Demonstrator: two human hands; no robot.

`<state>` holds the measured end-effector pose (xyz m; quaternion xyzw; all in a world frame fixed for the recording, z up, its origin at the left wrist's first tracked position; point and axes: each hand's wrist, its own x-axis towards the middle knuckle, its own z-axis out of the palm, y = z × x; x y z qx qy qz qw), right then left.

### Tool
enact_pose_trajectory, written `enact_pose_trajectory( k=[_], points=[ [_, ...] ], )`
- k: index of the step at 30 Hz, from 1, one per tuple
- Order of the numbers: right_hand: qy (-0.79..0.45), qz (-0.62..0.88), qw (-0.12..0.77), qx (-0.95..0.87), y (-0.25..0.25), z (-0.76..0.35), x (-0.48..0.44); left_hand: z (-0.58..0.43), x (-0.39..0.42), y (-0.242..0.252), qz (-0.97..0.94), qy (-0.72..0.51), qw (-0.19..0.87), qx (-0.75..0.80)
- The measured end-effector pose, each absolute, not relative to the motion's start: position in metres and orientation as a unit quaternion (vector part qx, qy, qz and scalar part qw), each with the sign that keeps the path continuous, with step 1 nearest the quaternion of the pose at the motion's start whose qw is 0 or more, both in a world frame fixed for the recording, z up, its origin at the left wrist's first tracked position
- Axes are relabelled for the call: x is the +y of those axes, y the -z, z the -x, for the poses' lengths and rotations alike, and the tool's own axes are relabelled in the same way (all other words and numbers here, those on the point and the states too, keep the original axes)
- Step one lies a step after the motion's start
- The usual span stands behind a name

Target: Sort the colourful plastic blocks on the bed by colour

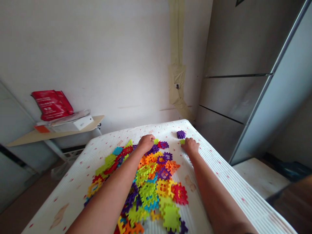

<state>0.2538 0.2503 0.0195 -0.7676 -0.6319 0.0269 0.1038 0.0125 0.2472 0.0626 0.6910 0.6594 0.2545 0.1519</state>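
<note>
A spread pile of colourful notched plastic tiles [147, 193] covers the middle of the white ribbed table cover. At the pile's far edge my left hand [146, 143] has its fingers closed on a lime green tile [156, 141]. Farther right, on the bare cover, my right hand [190, 145] is closed over another lime green tile [182, 142], which shows at its fingertips. Just beyond the right hand sits a small stack of purple tiles [180, 134]. A red tile [180, 194] lies at the pile's right edge.
At the left, a side shelf [26, 137] holds red packets [52, 104] and a white box [79, 123]. A grey refrigerator [224, 94] stands to the right of the table. Behind the table, a socket [177, 86] is taped to the wall.
</note>
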Motion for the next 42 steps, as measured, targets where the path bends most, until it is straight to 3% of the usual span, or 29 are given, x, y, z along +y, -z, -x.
enact_pose_trajectory(
  k=[17,27,36,42],
  points=[
    [-0.023,0.769,0.121,-0.627,-0.026,-0.251,0.246,-0.032,0.278,-0.027,-0.619,-0.138,0.136,0.761],
    [-0.003,0.725,0.194,-0.660,-0.059,-0.239,0.234,0.002,0.269,-0.046,-0.563,-0.283,0.216,0.745],
    [-0.132,0.581,0.275,-0.755,-0.065,-0.203,0.225,0.012,0.227,-0.067,-0.499,-0.444,0.396,0.630],
    [-0.149,0.509,0.337,-0.778,-0.066,-0.169,0.199,0.008,0.204,-0.066,-0.458,-0.494,0.437,0.596]
  ],
)
